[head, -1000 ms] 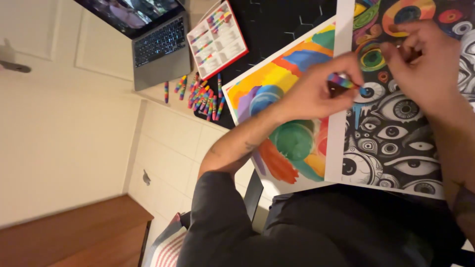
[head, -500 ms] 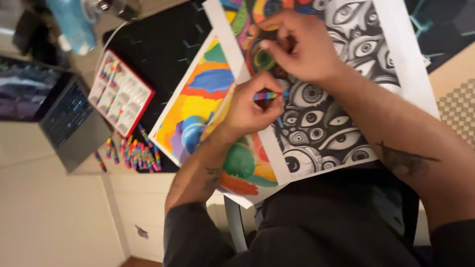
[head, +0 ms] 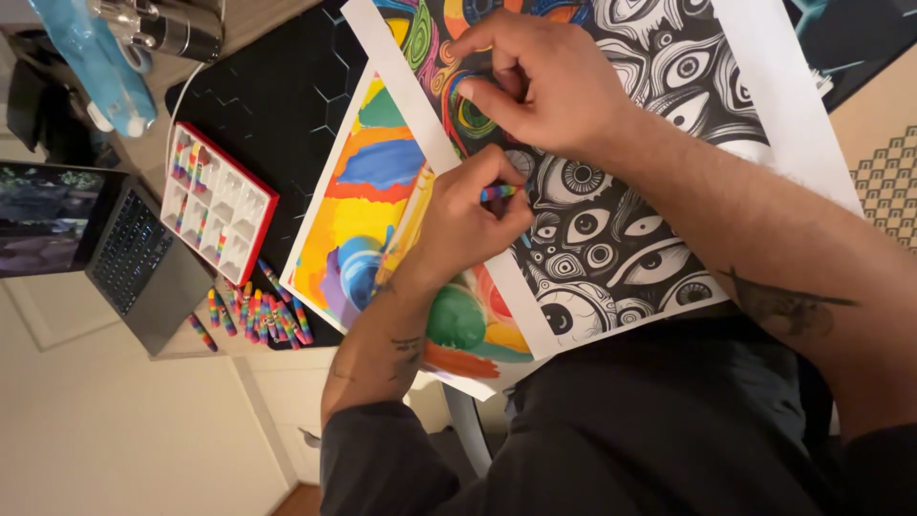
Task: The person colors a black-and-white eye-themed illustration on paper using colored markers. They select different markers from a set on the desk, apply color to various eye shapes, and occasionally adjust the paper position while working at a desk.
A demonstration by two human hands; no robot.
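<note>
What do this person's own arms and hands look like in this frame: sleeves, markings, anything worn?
Both hands are bare, with no gloves, rings or watch visible. The left hand leads to a forearm with small dark tattoo marks near the wrist and a dark sleeve pushed up towards the elbow. The right hand leads to a forearm bearing a larger dark tattoo and a similar dark sleeve.

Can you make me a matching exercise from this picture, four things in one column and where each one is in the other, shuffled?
Things:
1. left hand
2. right hand
3. laptop
4. loose markers

Places:
A. spread on the eye drawing, fingertips pressing
B. left edge of the desk, lid open
C. wrapped round a striped marker
D. heaped beside the red tray

Pairs: 1-C, 2-A, 3-B, 4-D
</note>
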